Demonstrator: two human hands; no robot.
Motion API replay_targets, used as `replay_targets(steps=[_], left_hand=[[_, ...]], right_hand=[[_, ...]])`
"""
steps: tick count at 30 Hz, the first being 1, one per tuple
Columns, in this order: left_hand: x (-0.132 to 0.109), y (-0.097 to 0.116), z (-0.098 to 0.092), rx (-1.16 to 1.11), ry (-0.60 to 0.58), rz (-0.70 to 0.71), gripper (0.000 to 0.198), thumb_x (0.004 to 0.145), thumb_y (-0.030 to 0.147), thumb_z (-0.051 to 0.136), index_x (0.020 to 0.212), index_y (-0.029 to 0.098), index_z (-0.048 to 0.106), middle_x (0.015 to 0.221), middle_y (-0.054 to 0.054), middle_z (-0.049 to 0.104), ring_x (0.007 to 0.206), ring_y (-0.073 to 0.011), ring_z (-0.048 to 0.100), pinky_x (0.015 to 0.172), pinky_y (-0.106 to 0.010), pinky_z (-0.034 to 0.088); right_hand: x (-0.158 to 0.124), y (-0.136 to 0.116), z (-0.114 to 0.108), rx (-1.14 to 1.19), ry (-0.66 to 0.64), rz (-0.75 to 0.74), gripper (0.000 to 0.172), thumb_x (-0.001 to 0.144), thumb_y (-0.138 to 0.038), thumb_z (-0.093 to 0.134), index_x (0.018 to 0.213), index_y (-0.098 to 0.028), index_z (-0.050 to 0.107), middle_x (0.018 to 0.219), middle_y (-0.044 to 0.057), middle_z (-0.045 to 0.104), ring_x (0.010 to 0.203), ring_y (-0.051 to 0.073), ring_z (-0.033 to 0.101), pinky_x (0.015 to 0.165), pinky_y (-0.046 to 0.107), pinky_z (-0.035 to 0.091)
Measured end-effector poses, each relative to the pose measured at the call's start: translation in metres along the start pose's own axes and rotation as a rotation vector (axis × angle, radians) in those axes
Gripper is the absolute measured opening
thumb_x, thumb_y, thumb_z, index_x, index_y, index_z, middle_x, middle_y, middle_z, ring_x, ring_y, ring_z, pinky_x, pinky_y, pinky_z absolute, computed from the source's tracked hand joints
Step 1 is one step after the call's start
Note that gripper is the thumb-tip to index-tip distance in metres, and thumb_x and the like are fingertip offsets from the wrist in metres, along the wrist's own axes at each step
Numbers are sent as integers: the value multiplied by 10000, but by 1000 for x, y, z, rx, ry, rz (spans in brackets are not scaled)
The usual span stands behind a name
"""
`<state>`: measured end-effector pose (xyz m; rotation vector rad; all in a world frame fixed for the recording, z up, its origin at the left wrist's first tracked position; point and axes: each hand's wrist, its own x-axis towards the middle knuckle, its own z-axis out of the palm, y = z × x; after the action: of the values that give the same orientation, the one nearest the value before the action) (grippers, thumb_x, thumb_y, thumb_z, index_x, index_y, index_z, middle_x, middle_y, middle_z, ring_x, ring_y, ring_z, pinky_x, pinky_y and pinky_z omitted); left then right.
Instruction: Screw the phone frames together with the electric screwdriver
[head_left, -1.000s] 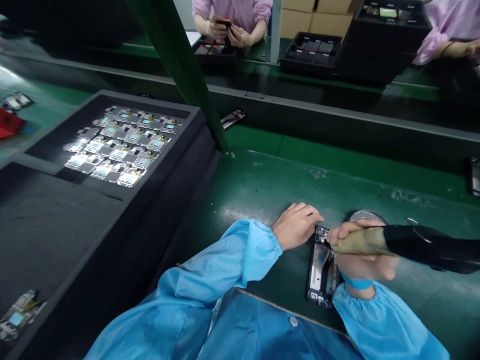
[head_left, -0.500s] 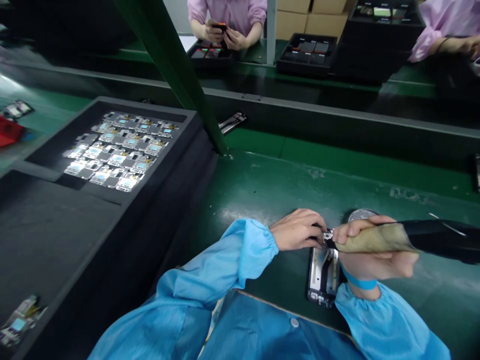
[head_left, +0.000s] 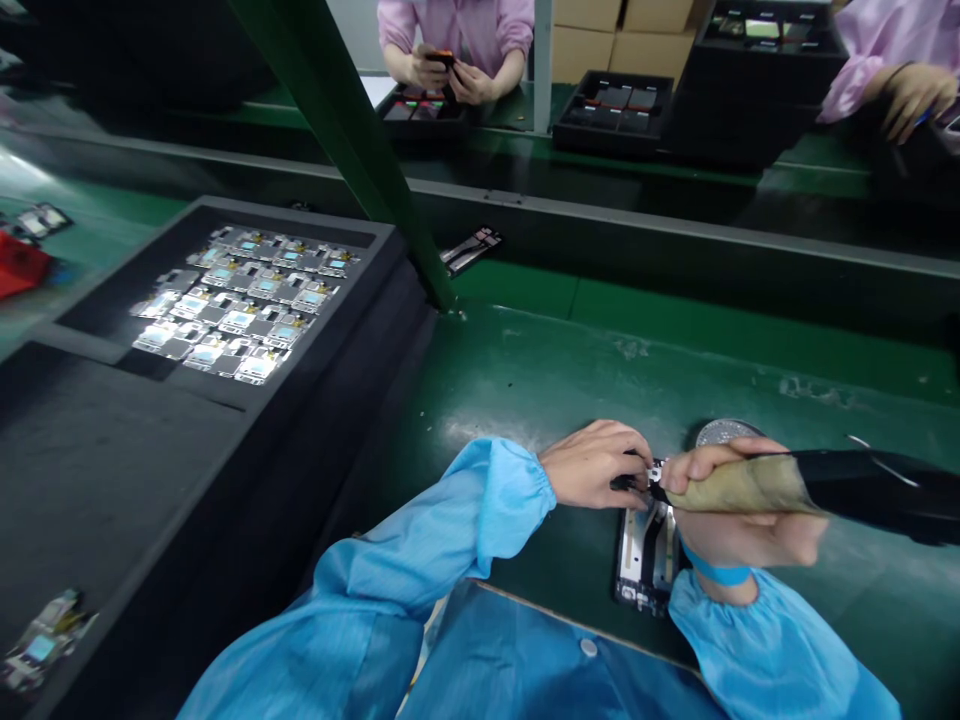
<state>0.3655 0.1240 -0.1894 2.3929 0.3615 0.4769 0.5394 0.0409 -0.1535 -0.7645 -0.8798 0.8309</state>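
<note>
An opened phone frame lies on the green work surface, its silvery inside with a dark ribbon strip facing up. My left hand has its curled fingers pressed at the frame's far end, with something dark showing between thumb and fingers. In my right hand is an electric screwdriver, with tan wrapping around its grip and a black rear body pointing right. Its front end points at the far part of the phone, where my fingers hide the tip. Partly behind my right hand sits a round silvery dish.
At left, a black foam tray holds rows of phone circuit boards; one board lies separately nearby. A green post slants down beside the tray. Another phone frame rests beyond it. Two co-workers in pink sleeves sit across the line.
My right hand and the screwdriver have shifted very slightly left and down. My left hand stays at the phone. The co-worker's hand at the far right has moved.
</note>
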Motion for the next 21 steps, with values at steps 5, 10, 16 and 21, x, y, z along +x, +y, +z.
replay_targets(steps=[5,10,16,21], left_hand=[[-1,0,0,-3,10,-12,376,969,397,893,1283,239,759,1381,-97,721,1416,-300,621,1226,-428,469],[-1,2,-1,6,-14,-45,374,954,402,907,1272,261,770,1398,-85,713,1430,-305,610,1227,-433,476],[0,2,-1,11,-21,-41,328,982,418,878,1241,250,768,1399,-95,711,1441,-312,601,1237,-438,465],[1,4,-3,2,-43,-58,316,994,394,864,1249,243,753,1412,-98,711,1459,-311,588,1252,-437,443]], right_hand=[[-5,-1,3,-25,-39,28,385,1014,-638,593,1120,-315,774,718,23,701,538,244,639,513,415,571],[-6,3,9,-40,3,1,452,997,-706,572,1045,-317,796,660,12,670,462,227,584,449,393,523],[-5,6,7,-58,3,18,399,986,-670,593,1034,-333,802,649,14,667,464,234,591,441,398,528],[-11,6,12,-116,22,-13,412,965,-702,631,1054,-336,799,667,11,652,497,229,592,481,396,540]])
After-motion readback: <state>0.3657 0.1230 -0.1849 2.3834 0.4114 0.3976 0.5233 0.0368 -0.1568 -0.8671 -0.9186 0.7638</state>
